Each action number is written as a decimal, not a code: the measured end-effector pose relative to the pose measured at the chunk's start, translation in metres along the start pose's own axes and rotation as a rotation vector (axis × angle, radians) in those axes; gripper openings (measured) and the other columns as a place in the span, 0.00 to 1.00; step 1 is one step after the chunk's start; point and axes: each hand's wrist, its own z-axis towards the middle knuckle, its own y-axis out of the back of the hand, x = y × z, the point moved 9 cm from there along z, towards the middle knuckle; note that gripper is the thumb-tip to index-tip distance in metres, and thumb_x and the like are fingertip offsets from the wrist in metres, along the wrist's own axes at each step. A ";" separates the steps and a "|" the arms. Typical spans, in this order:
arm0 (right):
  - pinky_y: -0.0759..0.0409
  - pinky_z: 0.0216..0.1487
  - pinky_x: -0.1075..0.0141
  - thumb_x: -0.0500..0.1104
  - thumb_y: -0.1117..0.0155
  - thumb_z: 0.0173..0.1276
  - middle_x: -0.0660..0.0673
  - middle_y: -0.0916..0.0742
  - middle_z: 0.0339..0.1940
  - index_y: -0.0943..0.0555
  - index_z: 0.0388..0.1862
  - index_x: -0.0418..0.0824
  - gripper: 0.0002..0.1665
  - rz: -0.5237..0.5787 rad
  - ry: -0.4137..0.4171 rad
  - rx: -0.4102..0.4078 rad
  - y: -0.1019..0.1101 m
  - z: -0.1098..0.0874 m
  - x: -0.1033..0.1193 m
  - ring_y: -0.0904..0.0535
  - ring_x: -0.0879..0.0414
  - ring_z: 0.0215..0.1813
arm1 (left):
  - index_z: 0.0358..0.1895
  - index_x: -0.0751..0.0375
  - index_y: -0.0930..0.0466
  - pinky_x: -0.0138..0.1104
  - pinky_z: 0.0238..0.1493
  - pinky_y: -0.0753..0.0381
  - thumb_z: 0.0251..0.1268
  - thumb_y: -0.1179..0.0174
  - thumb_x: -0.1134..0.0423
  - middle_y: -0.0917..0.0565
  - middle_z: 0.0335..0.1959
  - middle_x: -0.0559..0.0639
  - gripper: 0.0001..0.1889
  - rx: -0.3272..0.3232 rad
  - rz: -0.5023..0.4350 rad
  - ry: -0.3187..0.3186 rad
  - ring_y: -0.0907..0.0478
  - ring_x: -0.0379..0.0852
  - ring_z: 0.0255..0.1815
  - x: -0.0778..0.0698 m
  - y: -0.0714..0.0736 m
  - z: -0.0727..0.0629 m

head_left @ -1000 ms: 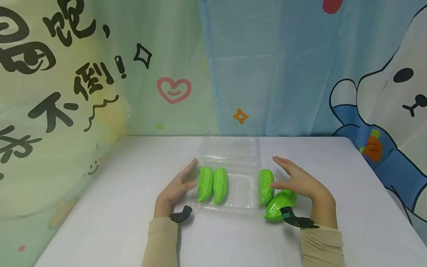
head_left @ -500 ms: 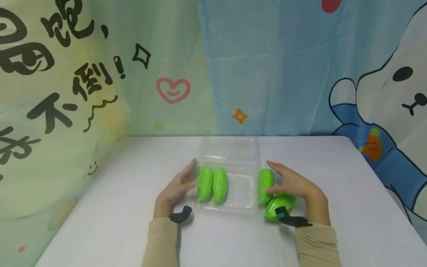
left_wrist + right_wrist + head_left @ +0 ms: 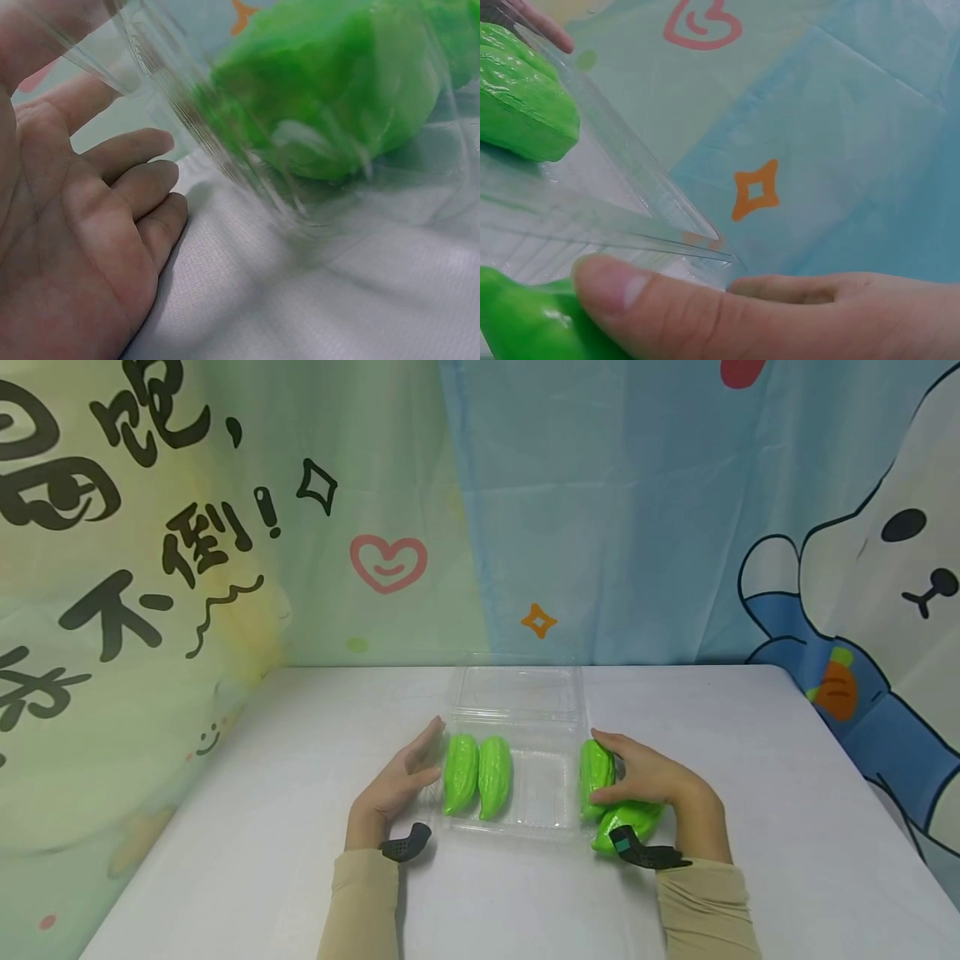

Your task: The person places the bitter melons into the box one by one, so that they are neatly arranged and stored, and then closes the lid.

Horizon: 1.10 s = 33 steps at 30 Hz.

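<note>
A clear plastic clamshell box [image 3: 543, 785] stands open with its lid [image 3: 517, 692] tipped back. Two glossy green ridged fruits, a left one [image 3: 461, 774] and a right one [image 3: 494, 777], lie side by side in its left half. My left hand [image 3: 397, 783] is beside the box's left wall, fingers extended, palm facing it in the left wrist view. A third green ridged fruit [image 3: 596, 767] lies along the box's right side, and my right hand [image 3: 647, 773] grips it between thumb and fingers. In the right wrist view the thumb [image 3: 619, 289] overlaps this fruit.
Under the right wrist lies a fourth green fruit [image 3: 628, 820], partly covered by the black wrist strap [image 3: 645, 852]. The white-covered table [image 3: 360, 693] ends at a printed curtain [image 3: 637, 527] behind the lid.
My right hand has moved left and slightly down, its thumb and fingers closing around the fruit by the box's right side. My left hand and the box have stayed in place.
</note>
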 end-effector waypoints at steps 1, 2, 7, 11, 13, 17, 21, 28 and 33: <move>0.45 0.71 0.37 0.60 0.26 0.49 0.29 0.40 0.74 0.46 0.75 0.33 0.63 0.000 0.004 0.002 0.000 0.000 0.001 0.47 0.32 0.74 | 0.76 0.45 0.51 0.43 0.78 0.62 0.56 0.33 0.58 0.50 0.77 0.41 0.46 -0.002 0.002 0.003 0.58 0.43 0.79 0.000 0.000 0.000; 0.45 0.71 0.37 0.60 0.26 0.49 0.29 0.40 0.74 0.47 0.74 0.33 0.63 -0.004 0.010 0.004 0.000 0.000 0.002 0.47 0.32 0.74 | 0.76 0.45 0.51 0.43 0.78 0.61 0.56 0.33 0.58 0.50 0.77 0.41 0.46 -0.003 0.004 0.005 0.58 0.43 0.79 0.000 0.000 0.000; 0.45 0.71 0.37 0.59 0.25 0.49 0.29 0.40 0.74 0.47 0.74 0.32 0.63 -0.010 0.018 0.012 -0.001 0.000 0.004 0.48 0.32 0.74 | 0.76 0.45 0.52 0.42 0.78 0.61 0.57 0.34 0.60 0.50 0.77 0.41 0.45 -0.002 -0.005 0.007 0.58 0.43 0.79 0.000 -0.001 -0.001; 0.45 0.71 0.37 0.59 0.25 0.49 0.29 0.40 0.74 0.46 0.74 0.33 0.63 -0.017 0.007 0.004 0.000 0.000 0.003 0.47 0.32 0.74 | 0.76 0.48 0.53 0.43 0.78 0.61 0.57 0.34 0.61 0.51 0.78 0.44 0.46 -0.001 -0.004 -0.002 0.58 0.45 0.79 -0.002 -0.001 -0.001; 0.44 0.71 0.37 0.59 0.25 0.49 0.29 0.39 0.73 0.46 0.74 0.33 0.63 -0.024 0.000 -0.002 0.001 0.000 0.003 0.47 0.31 0.74 | 0.76 0.48 0.53 0.44 0.78 0.61 0.57 0.34 0.61 0.51 0.78 0.44 0.46 -0.003 0.001 -0.002 0.58 0.46 0.79 -0.001 -0.001 -0.001; 0.43 0.70 0.37 0.59 0.25 0.49 0.30 0.38 0.73 0.44 0.74 0.34 0.62 -0.029 -0.006 -0.016 0.003 -0.001 0.002 0.46 0.32 0.73 | 0.76 0.47 0.52 0.43 0.78 0.61 0.56 0.33 0.59 0.50 0.78 0.44 0.47 -0.002 0.013 -0.003 0.58 0.45 0.79 -0.001 0.000 0.000; 0.41 0.70 0.38 0.59 0.25 0.49 0.30 0.36 0.72 0.42 0.73 0.36 0.60 -0.019 -0.005 -0.031 0.005 -0.001 0.002 0.43 0.33 0.72 | 0.76 0.44 0.51 0.43 0.78 0.60 0.56 0.33 0.57 0.50 0.78 0.42 0.46 0.003 0.018 -0.008 0.58 0.44 0.79 -0.001 -0.001 0.000; 0.39 0.69 0.38 0.58 0.25 0.49 0.31 0.34 0.71 0.41 0.73 0.37 0.58 -0.008 -0.014 -0.040 0.007 0.001 0.000 0.40 0.33 0.71 | 0.75 0.42 0.51 0.42 0.78 0.60 0.57 0.34 0.56 0.50 0.77 0.40 0.45 0.003 0.017 -0.001 0.57 0.43 0.79 0.000 -0.001 0.000; 0.40 0.69 0.37 0.58 0.25 0.50 0.30 0.36 0.72 0.41 0.73 0.36 0.58 -0.008 -0.014 -0.043 0.007 0.001 -0.001 0.42 0.32 0.72 | 0.75 0.43 0.51 0.43 0.78 0.60 0.57 0.34 0.56 0.49 0.77 0.40 0.45 0.002 0.015 -0.001 0.57 0.43 0.79 0.000 -0.001 0.000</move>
